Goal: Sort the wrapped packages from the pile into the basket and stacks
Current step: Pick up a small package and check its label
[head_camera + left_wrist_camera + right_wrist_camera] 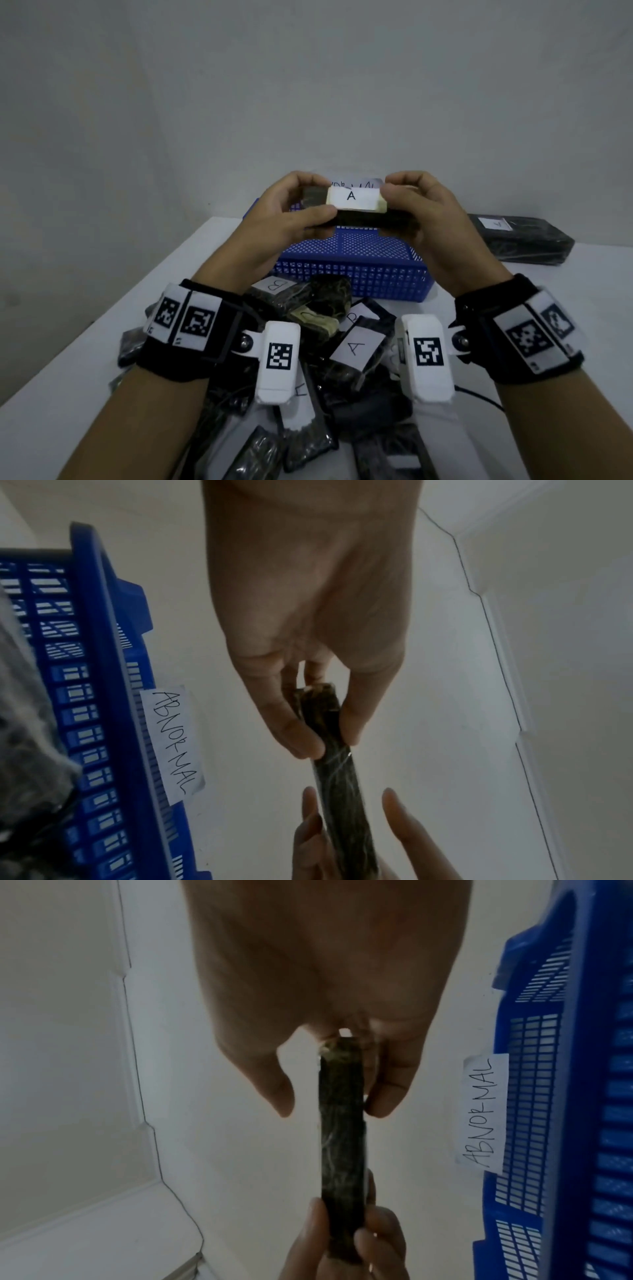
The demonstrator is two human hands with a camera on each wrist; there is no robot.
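Note:
I hold one dark wrapped package (363, 219) with a white label marked A up in front of me, above the blue basket (356, 274). My left hand (291, 212) grips its left end between thumb and fingers. At the other end my right hand (407, 209) grips it the same way. Seen edge-on, the package (337, 783) is a thin slab pinched by my left hand (322, 739). In the right wrist view the package (342, 1137) sits between thumb and fingers of my right hand (329, 1104). The pile of wrapped packages (318, 377) lies below my wrists.
The basket (103, 669) carries a paper tag reading ABNORMAL (173, 742), also visible as the tag (483, 1112). One labelled dark package (520, 240) lies on the white table (102, 359) to the right of the basket. A grey wall stands behind.

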